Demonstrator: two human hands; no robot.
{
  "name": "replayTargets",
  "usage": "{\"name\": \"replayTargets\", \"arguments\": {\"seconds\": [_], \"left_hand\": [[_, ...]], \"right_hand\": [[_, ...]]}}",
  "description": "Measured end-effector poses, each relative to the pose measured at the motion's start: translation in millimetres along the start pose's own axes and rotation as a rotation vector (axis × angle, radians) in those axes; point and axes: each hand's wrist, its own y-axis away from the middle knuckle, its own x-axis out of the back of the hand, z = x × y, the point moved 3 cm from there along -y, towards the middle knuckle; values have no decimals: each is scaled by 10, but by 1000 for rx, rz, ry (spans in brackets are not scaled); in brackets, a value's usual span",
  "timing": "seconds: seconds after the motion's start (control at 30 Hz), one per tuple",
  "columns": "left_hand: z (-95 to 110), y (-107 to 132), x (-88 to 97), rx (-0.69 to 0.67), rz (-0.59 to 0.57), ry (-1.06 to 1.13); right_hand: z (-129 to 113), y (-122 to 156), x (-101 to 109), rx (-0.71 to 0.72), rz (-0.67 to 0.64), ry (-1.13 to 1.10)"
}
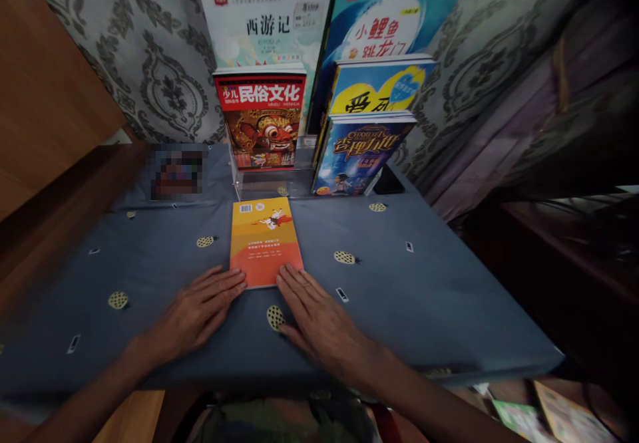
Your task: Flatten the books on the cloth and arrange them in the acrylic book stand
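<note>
An orange book (265, 240) lies flat, back cover up, in the middle of a table covered by a grey-blue cloth (424, 283). My left hand (200, 313) rests flat on the cloth with fingers stretched out, its fingertips touching the book's near left corner. My right hand (319, 320) also lies flat and open, its fingertips at the book's near right corner. Neither hand holds anything.
A clear stand (269, 180) at the back of the table holds upright books: a red-titled one (260, 117), a dark blue one (357, 153), a yellow-and-blue one (379, 87), and taller ones behind. Patterned curtain behind. Wooden panel at left. Loose books lie on the floor at lower right (549, 416).
</note>
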Motion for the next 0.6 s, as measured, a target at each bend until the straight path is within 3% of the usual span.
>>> {"name": "replayTargets", "arguments": {"seconds": [0.23, 0.5, 0.6], "left_hand": [[-137, -170, -44, 88, -69, -79], [-1006, -688, -207, 323, -108, -47], [-1172, -825, -255, 388, -131, -37]], "right_hand": [[16, 16, 11, 26, 20, 9], [-10, 3, 27, 12, 20, 47], [-25, -22, 68, 5, -10, 62]]}}
